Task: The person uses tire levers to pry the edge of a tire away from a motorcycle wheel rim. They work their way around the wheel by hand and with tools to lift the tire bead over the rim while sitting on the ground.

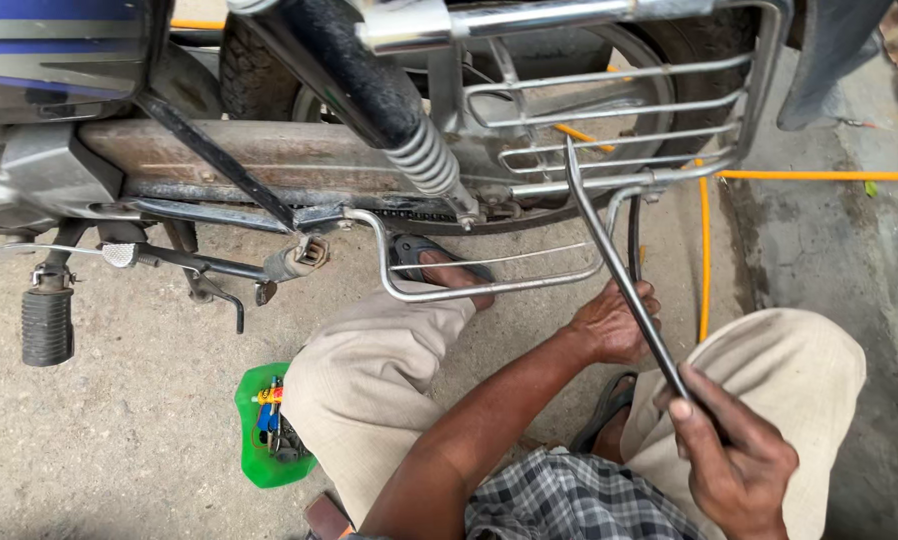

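Observation:
I squat beside a motorcycle (269, 150) whose chrome side guard rack (619, 110) hangs by the rear wheel. A long dark metal rod (619, 265) slants from the rack down toward my lap. My right hand (734, 450) grips the rod's lower end. My left hand (614, 320) wraps around the rod near its middle, just below the rack's lower rail. The rod's upper tip rests against the rack bars. My sandalled foot (449, 265) sits under the curved chrome foot rail (489, 285).
A green tray (254, 460) with small tools lies on the concrete by my left knee. A footpeg (47, 325) and kick lever (299, 258) jut from the bike. An orange hose (819, 176) runs along the ground at right, near a raised concrete edge.

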